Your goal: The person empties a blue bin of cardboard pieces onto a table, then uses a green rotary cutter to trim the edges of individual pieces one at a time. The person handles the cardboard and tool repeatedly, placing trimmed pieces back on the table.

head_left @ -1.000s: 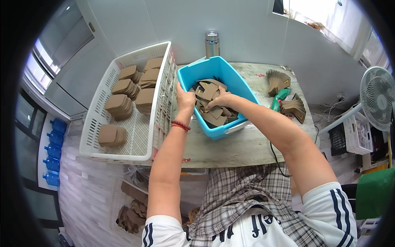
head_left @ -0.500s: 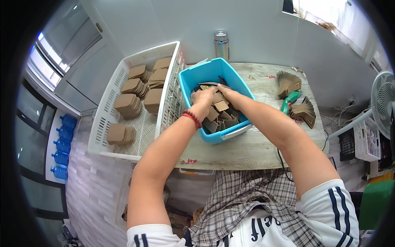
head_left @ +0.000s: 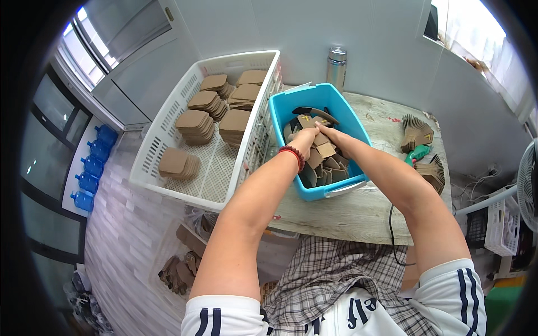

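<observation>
Blue jugs (head_left: pixel 88 183) stand in a row at the far left. Low down, a pale tray (head_left: pixel 161 250) holds loose brown cutouts (head_left: pixel 179 274). Next, a white crate (head_left: pixel 210 179) carries seven brown stacks (head_left: pixel 194 126) in two columns, its near right part bare mesh. The blue bin (head_left: pixel 314 194), just beside it on the surface (head_left: pixel 375 109), contains a jumbled heap of brown pieces (head_left: pixel 332 163). The left hand (head_left: pixel 305 140) and right hand (head_left: pixel 335 138) meet over that heap, inside the rim; whether either grips a piece, I cannot tell. A bottle (head_left: pixel 337 70) stands behind. Rightward, a green tool (head_left: pixel 417 154) lies between two fanned stacks (head_left: pixel 416 134).
</observation>
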Action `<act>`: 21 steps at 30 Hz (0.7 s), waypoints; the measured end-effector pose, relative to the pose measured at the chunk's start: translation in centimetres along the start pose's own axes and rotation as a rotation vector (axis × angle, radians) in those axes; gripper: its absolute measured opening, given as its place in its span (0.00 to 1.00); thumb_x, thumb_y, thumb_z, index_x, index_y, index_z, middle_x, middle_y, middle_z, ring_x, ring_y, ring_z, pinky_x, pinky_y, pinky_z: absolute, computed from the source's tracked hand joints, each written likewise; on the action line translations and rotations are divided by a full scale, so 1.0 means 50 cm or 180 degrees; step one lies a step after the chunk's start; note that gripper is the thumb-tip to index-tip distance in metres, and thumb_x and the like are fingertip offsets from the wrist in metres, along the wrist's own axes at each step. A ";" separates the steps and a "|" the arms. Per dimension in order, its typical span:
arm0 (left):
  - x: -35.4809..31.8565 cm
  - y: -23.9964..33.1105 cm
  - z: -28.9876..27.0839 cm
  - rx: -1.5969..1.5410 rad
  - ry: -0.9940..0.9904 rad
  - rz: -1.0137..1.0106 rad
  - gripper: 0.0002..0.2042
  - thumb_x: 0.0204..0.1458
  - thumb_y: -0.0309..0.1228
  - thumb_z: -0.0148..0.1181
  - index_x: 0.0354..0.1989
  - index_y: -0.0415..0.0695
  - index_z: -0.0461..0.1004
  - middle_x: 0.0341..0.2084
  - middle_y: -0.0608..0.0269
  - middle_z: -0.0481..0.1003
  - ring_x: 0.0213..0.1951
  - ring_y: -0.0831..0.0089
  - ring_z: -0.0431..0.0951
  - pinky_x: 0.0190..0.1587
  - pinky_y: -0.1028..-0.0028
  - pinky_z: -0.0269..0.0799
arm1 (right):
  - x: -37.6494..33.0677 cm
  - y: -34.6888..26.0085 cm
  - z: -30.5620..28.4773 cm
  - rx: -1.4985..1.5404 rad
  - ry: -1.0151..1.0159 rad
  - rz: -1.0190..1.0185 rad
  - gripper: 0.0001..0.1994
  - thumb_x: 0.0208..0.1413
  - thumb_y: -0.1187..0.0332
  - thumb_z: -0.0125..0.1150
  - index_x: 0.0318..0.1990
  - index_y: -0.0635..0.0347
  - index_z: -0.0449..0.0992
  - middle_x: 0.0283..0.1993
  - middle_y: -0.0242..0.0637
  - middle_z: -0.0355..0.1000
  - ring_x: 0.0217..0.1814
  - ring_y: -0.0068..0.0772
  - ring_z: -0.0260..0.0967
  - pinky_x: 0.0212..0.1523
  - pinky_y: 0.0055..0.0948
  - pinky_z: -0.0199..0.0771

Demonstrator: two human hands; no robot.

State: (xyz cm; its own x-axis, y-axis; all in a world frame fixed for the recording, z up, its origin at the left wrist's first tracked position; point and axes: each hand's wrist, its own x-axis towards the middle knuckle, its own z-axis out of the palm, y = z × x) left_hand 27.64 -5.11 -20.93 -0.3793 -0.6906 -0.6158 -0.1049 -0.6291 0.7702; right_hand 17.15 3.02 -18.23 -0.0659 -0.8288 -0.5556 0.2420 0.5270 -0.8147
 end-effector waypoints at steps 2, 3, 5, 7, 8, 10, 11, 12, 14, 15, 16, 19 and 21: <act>0.010 -0.003 -0.001 -0.0064 -0.0062 0.0044 0.15 0.61 0.36 0.52 0.51 0.40 0.67 0.42 0.55 0.75 0.41 0.61 0.78 0.42 0.61 0.78 | 0.024 0.004 -0.007 -0.0015 -0.0027 -0.0015 0.29 0.57 0.39 0.52 0.57 0.50 0.71 0.54 0.38 0.74 0.51 0.35 0.73 0.53 0.36 0.71; 0.019 -0.002 -0.003 -0.0040 0.0036 0.0031 0.15 0.60 0.36 0.53 0.51 0.40 0.67 0.42 0.55 0.75 0.41 0.62 0.78 0.42 0.61 0.78 | 0.023 0.002 -0.006 0.0030 -0.0057 -0.0012 0.30 0.57 0.39 0.53 0.57 0.51 0.71 0.54 0.38 0.74 0.51 0.35 0.73 0.53 0.35 0.71; 0.029 -0.003 -0.004 0.0016 0.0224 -0.0007 0.15 0.60 0.35 0.54 0.50 0.41 0.68 0.42 0.55 0.75 0.42 0.62 0.78 0.43 0.61 0.77 | 0.047 0.008 -0.007 0.0068 -0.0046 -0.0033 0.30 0.56 0.39 0.53 0.56 0.52 0.72 0.53 0.38 0.74 0.50 0.36 0.73 0.52 0.35 0.72; 0.033 0.000 -0.003 -0.0022 0.0270 0.0015 0.14 0.60 0.35 0.54 0.50 0.41 0.69 0.42 0.56 0.76 0.42 0.62 0.78 0.44 0.61 0.76 | 0.057 0.007 -0.016 0.0047 -0.0114 -0.0070 0.30 0.55 0.38 0.54 0.53 0.52 0.73 0.51 0.39 0.75 0.47 0.36 0.74 0.50 0.36 0.74; 0.028 0.002 -0.002 -0.0060 0.0253 -0.0002 0.14 0.59 0.35 0.54 0.49 0.41 0.69 0.42 0.56 0.76 0.42 0.62 0.78 0.44 0.61 0.76 | 0.056 0.007 -0.021 0.0069 -0.0203 -0.0037 0.29 0.55 0.38 0.54 0.52 0.52 0.74 0.50 0.39 0.76 0.46 0.36 0.75 0.48 0.36 0.74; 0.015 0.005 0.006 -0.0146 0.0243 -0.0006 0.14 0.60 0.34 0.54 0.49 0.40 0.69 0.42 0.55 0.76 0.42 0.62 0.78 0.45 0.62 0.76 | 0.053 0.007 -0.028 0.0023 -0.0238 -0.0090 0.28 0.54 0.37 0.55 0.49 0.52 0.76 0.47 0.39 0.77 0.42 0.37 0.76 0.44 0.36 0.77; 0.014 0.006 -0.002 -0.0249 0.0159 0.0013 0.13 0.60 0.34 0.53 0.49 0.40 0.69 0.42 0.55 0.76 0.42 0.62 0.78 0.45 0.62 0.76 | 0.046 0.004 -0.019 0.0100 -0.0248 -0.0118 0.28 0.54 0.38 0.56 0.49 0.52 0.76 0.47 0.39 0.77 0.42 0.37 0.76 0.44 0.36 0.77; 0.013 0.008 -0.009 -0.0352 0.0075 0.0034 0.13 0.60 0.33 0.53 0.49 0.39 0.68 0.42 0.54 0.75 0.42 0.62 0.77 0.45 0.61 0.76 | 0.038 0.000 -0.011 0.0177 -0.0257 -0.0147 0.28 0.54 0.39 0.57 0.49 0.53 0.76 0.46 0.39 0.77 0.42 0.37 0.76 0.44 0.36 0.77; 0.004 0.010 -0.016 -0.0425 0.0013 0.0105 0.13 0.60 0.32 0.52 0.49 0.39 0.68 0.42 0.54 0.75 0.42 0.61 0.77 0.45 0.62 0.76 | 0.024 -0.009 0.002 0.0187 -0.0177 -0.0098 0.27 0.53 0.40 0.58 0.48 0.53 0.76 0.46 0.40 0.77 0.41 0.38 0.76 0.43 0.36 0.77; -0.004 0.012 -0.016 -0.0462 -0.0021 0.0134 0.13 0.60 0.32 0.52 0.49 0.39 0.68 0.42 0.53 0.75 0.42 0.61 0.77 0.46 0.62 0.76 | 0.017 -0.012 0.006 0.0194 -0.0131 -0.0068 0.27 0.53 0.41 0.59 0.48 0.54 0.76 0.46 0.40 0.77 0.41 0.38 0.76 0.43 0.36 0.77; -0.011 0.017 -0.013 -0.0482 0.0010 0.0056 0.12 0.59 0.30 0.52 0.49 0.39 0.68 0.43 0.53 0.75 0.42 0.61 0.77 0.46 0.62 0.75 | 0.009 -0.018 0.007 0.0090 -0.0011 -0.0053 0.26 0.52 0.42 0.61 0.48 0.54 0.76 0.44 0.40 0.77 0.40 0.38 0.76 0.42 0.36 0.77; -0.055 0.041 0.017 -0.0516 -0.0014 0.0171 0.12 0.59 0.30 0.52 0.49 0.39 0.68 0.42 0.53 0.75 0.43 0.61 0.77 0.47 0.62 0.74 | 0.002 -0.031 -0.015 0.0191 0.0083 -0.0138 0.24 0.51 0.45 0.63 0.46 0.55 0.76 0.41 0.38 0.78 0.36 0.37 0.77 0.38 0.35 0.78; -0.068 0.049 0.022 -0.0497 -0.0087 0.0236 0.12 0.59 0.30 0.52 0.49 0.38 0.68 0.42 0.53 0.75 0.43 0.61 0.77 0.47 0.62 0.74 | -0.008 -0.047 -0.012 0.0422 0.0031 -0.0062 0.22 0.51 0.48 0.64 0.44 0.56 0.76 0.39 0.39 0.78 0.34 0.36 0.77 0.36 0.35 0.79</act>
State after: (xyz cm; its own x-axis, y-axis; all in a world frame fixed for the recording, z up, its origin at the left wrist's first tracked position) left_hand 27.69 -3.90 -16.76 -0.4059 -0.7286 -0.5517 0.0677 -0.6260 0.7769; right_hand 16.02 2.26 -16.21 -0.0810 -0.8365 -0.5420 0.3662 0.4808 -0.7967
